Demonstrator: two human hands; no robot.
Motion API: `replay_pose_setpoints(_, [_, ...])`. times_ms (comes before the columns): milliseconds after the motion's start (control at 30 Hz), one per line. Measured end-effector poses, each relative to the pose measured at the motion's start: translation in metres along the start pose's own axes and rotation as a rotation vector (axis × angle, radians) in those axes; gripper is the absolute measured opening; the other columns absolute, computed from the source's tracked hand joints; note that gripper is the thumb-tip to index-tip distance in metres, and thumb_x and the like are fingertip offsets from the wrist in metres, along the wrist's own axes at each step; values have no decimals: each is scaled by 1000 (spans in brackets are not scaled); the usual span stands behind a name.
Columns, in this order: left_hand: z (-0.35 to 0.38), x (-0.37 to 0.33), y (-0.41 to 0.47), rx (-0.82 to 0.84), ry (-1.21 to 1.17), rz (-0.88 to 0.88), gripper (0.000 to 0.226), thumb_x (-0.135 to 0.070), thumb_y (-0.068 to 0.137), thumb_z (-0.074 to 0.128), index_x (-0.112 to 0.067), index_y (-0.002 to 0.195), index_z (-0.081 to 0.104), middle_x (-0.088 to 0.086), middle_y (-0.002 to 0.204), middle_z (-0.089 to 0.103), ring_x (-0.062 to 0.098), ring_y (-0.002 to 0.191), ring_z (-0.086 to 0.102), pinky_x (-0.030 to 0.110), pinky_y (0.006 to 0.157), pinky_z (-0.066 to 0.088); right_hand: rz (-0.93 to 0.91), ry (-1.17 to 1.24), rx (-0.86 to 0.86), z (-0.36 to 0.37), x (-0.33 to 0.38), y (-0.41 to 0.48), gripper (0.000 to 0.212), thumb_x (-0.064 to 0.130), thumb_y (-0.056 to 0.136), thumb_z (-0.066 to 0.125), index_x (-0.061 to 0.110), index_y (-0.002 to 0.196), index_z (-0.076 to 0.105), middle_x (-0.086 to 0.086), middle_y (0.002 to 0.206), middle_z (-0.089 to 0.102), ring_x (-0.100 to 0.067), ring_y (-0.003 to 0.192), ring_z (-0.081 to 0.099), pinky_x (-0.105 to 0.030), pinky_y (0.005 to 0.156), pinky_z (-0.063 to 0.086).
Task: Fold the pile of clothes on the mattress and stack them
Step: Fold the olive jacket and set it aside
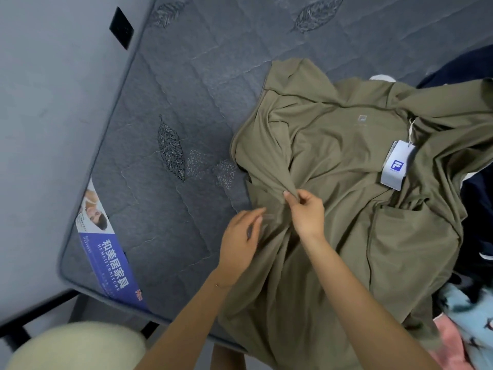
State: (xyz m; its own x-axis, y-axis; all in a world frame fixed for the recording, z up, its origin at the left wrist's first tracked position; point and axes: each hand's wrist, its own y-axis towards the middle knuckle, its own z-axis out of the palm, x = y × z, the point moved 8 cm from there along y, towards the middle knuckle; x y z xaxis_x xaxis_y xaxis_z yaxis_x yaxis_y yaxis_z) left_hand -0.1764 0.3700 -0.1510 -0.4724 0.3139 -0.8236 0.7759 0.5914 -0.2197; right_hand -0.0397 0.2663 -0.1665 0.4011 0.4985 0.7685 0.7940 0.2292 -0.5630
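Soft, cool, even light covers the scene, moderately bright, with no glare and only faint shading in the folds of the shirt (333, 182). The wide lens bows the mattress (186, 102) edge on the left. The left hand (241, 241) is smeared by motion; the right hand (306, 212) is sharper. A pale shape (77, 345) near left and the clothes (466, 316) near right are blurry.

olive shirt (333, 156): runs off right and bottom edges | left hand (240, 236): fingers motion-blurred, grip indeterminate | navy garment (477, 204): partly under shirt, cut off right | hang tag (397, 164): small print illegible | light blue garment (472, 313), pink garment (453, 343): cropped at corner
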Motion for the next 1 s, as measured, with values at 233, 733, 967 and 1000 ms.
replay_pose_setpoints(233, [38, 50, 6, 297, -484, -580, 54, -32, 99, 48, -24, 149, 29, -5, 144, 45, 7, 126, 47, 32, 110, 38, -10, 262, -101, -20, -8, -12, 24, 10, 92, 63, -8, 76, 63, -10, 71, 55, -16, 70, 49, -22, 65, 42])
replay_pose_setpoints(733, [-31, -8, 1, -159, -299, -323, 28, -19, 85, 72, -7, 67, 55, 2, 60, 52, 5, 58, 47, 23, 60, 42, -8, 430, -214, -37, -5, -19, 18, 3, 92, 61, 11, 76, 65, 16, 59, 65, 4, 61, 58, -13, 66, 46])
replay_pose_setpoints(967, [-80, 2, 14, -258, -123, -280, 34, -25, 82, 74, -8, 68, 49, 2, 74, 48, 9, 66, 44, 24, 66, 39, -250, -77, -161, 4, 33, -28, 49, 11, 84, 72, 6, 130, 57, -6, 129, 57, -11, 121, 50, -26, 111, 35])
replay_pose_setpoints(1000, [-80, 10, 17, -228, -121, -296, 31, -24, 82, 75, -10, 70, 50, -1, 84, 48, 6, 73, 46, 21, 72, 39, -314, -133, -152, 11, 40, -33, 49, 12, 85, 72, 6, 131, 56, -6, 130, 55, -10, 122, 47, -20, 111, 31])
